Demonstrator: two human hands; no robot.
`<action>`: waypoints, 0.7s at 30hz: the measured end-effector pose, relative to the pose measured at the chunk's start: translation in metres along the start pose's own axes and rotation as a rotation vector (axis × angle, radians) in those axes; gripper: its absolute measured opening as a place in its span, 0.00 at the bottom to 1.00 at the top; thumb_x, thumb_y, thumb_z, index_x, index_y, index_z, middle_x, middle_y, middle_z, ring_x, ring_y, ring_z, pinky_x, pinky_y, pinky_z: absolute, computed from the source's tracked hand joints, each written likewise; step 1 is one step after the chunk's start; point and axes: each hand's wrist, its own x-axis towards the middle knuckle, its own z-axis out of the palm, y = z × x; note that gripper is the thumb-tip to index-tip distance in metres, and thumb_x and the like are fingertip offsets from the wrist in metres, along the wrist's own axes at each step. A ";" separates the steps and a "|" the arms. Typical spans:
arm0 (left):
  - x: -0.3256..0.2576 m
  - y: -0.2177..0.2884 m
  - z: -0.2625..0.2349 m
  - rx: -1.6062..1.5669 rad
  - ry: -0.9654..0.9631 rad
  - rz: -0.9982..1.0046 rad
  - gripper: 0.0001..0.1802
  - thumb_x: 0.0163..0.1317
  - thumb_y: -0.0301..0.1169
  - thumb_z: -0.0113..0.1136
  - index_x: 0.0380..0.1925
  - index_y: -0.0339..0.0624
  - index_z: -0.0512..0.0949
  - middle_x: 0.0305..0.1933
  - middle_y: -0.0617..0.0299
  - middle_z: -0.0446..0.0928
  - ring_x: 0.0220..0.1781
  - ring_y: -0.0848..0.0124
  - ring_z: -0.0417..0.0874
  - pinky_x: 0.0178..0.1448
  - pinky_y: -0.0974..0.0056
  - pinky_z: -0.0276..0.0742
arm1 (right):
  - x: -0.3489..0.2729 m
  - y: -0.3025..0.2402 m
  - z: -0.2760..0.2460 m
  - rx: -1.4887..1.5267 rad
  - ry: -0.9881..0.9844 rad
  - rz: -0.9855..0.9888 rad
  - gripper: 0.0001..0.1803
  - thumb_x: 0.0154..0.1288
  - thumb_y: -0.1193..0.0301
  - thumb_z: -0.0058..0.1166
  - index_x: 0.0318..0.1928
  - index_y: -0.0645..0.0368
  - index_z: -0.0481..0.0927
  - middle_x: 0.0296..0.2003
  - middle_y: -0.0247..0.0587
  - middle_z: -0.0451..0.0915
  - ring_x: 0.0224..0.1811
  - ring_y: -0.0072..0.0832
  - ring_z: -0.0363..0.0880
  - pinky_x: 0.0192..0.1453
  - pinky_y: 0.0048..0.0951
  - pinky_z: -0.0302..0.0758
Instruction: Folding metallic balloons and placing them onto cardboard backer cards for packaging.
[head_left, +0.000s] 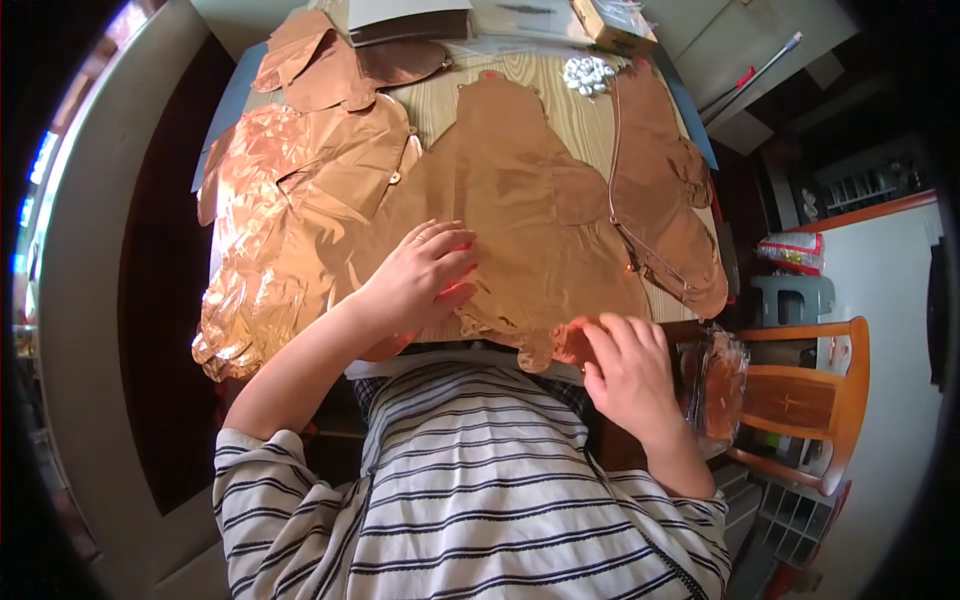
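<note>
Table [575, 125]: wood-grain top, largest item; foil pieces spread over most of it.

Central copper-coloured foil piece [520, 220]: flat, from close to the far edge to the near edge, narrow end far, wide end near. Lies beneath the left hand; its near edge is beside the right fingertips.

Crumpled foil piece [280, 200]: along the left edge, shiny and wrinkled, meeting the central piece.

Right-hand foil piece [655, 160]: long, along the right edge, with a gap of bare top at its far end.

Folded foil [335, 75]: far left corner.

White-topped stack [410, 20]: far edge, left of middle.

Left hand [425, 265]: above the near left part of the central piece. Fingers curled and close together, thumb apart below them; cannot tell whether foil is pinched.

Right hand [630, 375]: near edge, right of middle. Fingers bent, thumb apart; tips at a small reddish foil flap [572, 343]. Grip on flap: cannot tell.

Carton [603, 33]: far right corner.

White cluster [588, 75]: small pieces, just nearer than carton.
</note>
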 end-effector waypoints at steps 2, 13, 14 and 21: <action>-0.007 -0.001 0.006 -0.013 -0.040 0.006 0.18 0.62 0.32 0.68 0.51 0.39 0.81 0.63 0.48 0.76 0.68 0.46 0.75 0.74 0.45 0.69 | -0.021 0.005 -0.001 0.230 -0.072 0.183 0.13 0.59 0.64 0.67 0.39 0.58 0.83 0.35 0.40 0.80 0.39 0.41 0.81 0.45 0.42 0.76; -0.014 0.028 0.012 0.045 -0.054 -0.015 0.20 0.59 0.31 0.70 0.52 0.42 0.81 0.62 0.49 0.76 0.69 0.48 0.75 0.74 0.43 0.68 | -0.074 0.001 0.113 1.850 0.143 1.033 0.28 0.74 0.47 0.57 0.55 0.60 0.82 0.44 0.40 0.85 0.40 0.30 0.84 0.49 0.34 0.79; -0.014 0.028 0.012 0.043 -0.053 -0.015 0.20 0.59 0.32 0.70 0.52 0.42 0.81 0.62 0.49 0.76 0.69 0.48 0.75 0.74 0.43 0.68 | -0.075 0.002 0.116 1.959 0.102 1.026 0.30 0.73 0.46 0.57 0.63 0.53 0.77 0.53 0.39 0.82 0.45 0.32 0.82 0.56 0.36 0.77; -0.015 0.027 0.013 0.034 -0.054 -0.010 0.21 0.59 0.32 0.70 0.53 0.42 0.81 0.63 0.50 0.76 0.69 0.48 0.75 0.73 0.43 0.68 | -0.060 -0.020 0.121 2.232 0.374 1.098 0.20 0.74 0.54 0.61 0.60 0.48 0.81 0.46 0.34 0.84 0.44 0.31 0.85 0.53 0.36 0.80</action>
